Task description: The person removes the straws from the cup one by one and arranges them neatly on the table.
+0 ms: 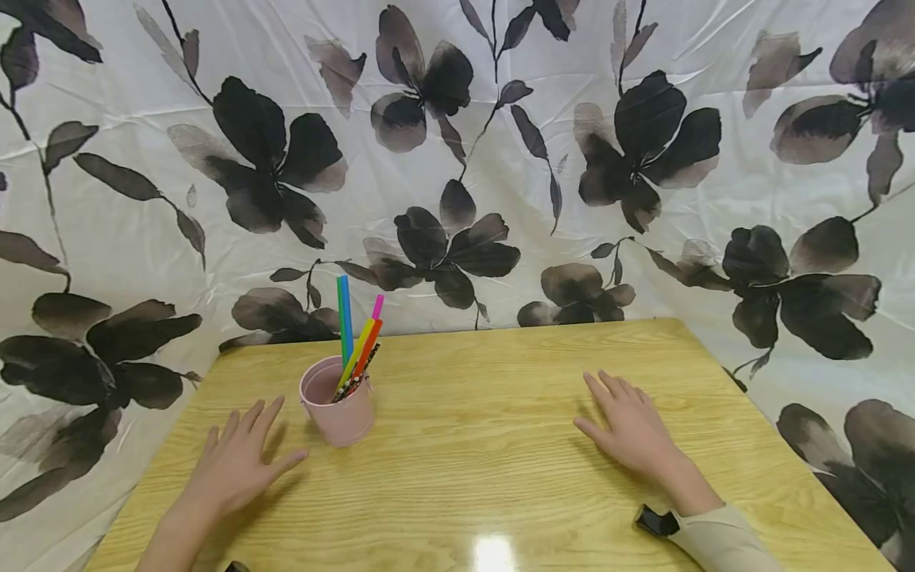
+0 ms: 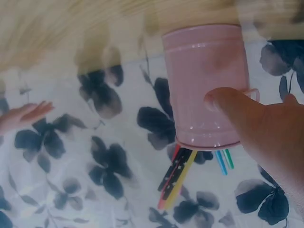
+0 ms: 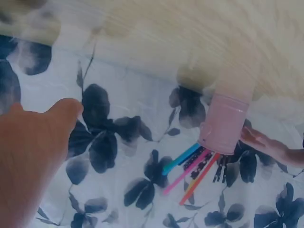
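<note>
A pink metal bucket (image 1: 346, 421) stands upright on the left half of the table. Bright straws (image 1: 345, 322) in green, blue, yellow, pink and orange lean in it, along with dark white-dotted sticks (image 1: 357, 381). My left hand (image 1: 239, 461) is spread just left of and in front of the bucket, holding nothing. In the left wrist view its thumb (image 2: 237, 107) overlaps the bucket (image 2: 206, 71). Far over on the right side, my right hand (image 1: 629, 425) hovers low above the wood with fingers extended and nothing in it. The right wrist view shows the bucket (image 3: 225, 123) well away from that hand.
The light wooden table (image 1: 457, 477) has its far edge against a white cloth (image 1: 529, 238) printed with dark flowers. A small black device (image 1: 656, 520) sits at the right wrist, by the pale sleeve (image 1: 729, 540). Glare shows at the table's near side.
</note>
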Motion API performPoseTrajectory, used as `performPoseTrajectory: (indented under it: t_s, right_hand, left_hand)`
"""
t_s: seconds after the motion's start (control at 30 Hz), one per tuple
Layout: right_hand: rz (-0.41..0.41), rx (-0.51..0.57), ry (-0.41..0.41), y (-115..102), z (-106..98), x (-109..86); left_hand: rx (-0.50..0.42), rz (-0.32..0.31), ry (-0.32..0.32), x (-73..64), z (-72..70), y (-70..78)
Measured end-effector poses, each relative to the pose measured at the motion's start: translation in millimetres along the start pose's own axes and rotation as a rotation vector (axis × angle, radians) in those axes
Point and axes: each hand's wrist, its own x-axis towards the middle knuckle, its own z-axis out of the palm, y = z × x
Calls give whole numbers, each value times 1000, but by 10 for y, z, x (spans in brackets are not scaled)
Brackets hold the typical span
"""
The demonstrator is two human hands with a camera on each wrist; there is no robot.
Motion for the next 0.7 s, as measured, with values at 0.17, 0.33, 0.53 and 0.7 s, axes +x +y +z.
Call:
performPoseTrajectory:
  t_s: [0.17,0.33,0.53,0.7]
  right_hand:
    - [-57,53,43,-124,-33,98]
    - [-96,112,39,-291,-52,173]
    - [-89,159,18,-535,-33,282]
    - [-137,199,17,-751,24,411]
  left_hand:
    - [-2,65,62,74,-29,57]
    - [-45,102,83,146,-62,115]
    - [-169,71,75,201,-100,161]
    - [-305,82,82,270,-95,215]
